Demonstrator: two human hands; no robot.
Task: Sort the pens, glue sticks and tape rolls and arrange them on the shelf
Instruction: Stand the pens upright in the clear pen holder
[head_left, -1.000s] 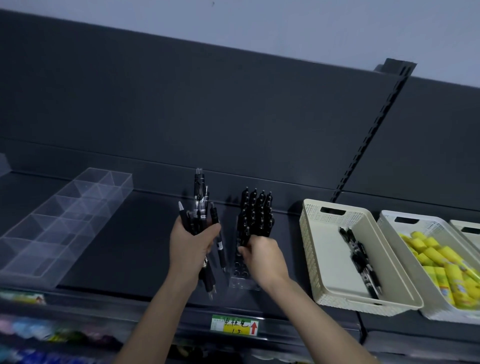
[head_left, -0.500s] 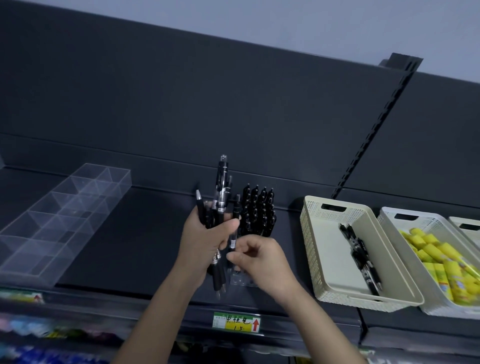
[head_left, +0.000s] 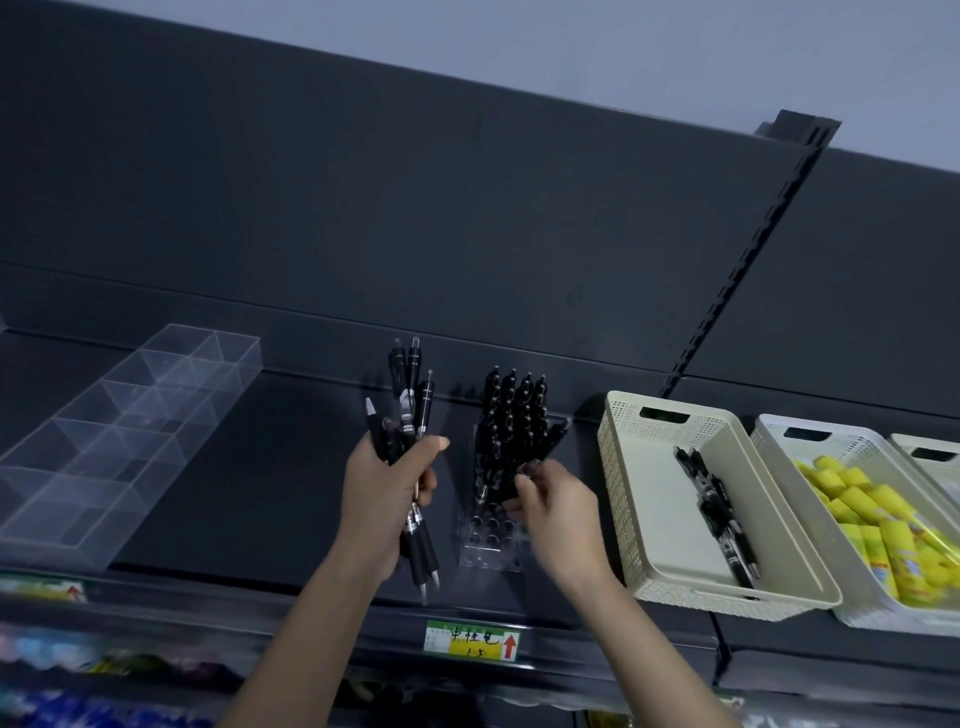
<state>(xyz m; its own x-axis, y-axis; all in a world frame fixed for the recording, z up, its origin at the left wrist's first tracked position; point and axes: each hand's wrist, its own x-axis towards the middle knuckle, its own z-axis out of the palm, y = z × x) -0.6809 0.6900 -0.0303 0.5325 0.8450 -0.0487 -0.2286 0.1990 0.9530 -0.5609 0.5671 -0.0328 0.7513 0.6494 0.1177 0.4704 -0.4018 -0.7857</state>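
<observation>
My left hand grips a bundle of black pens upright above the dark shelf. Just to its right stands a clear pen holder with several black pens standing in its back holes; the front holes are bare. My right hand pinches a single black pen at the holder's right side, its tip hidden among the others. A beige basket holds a few more black pens. The white basket beside it holds yellow glue sticks.
A clear divided organiser tray lies on the shelf at the left. A third basket's rim shows at the far right edge. A price label sits on the shelf's front edge, with blurred goods on the shelf below.
My right hand moved from my left hand's bundle to the holder, carrying one pen. The left hand with its bundle shifted slightly left and lower.
</observation>
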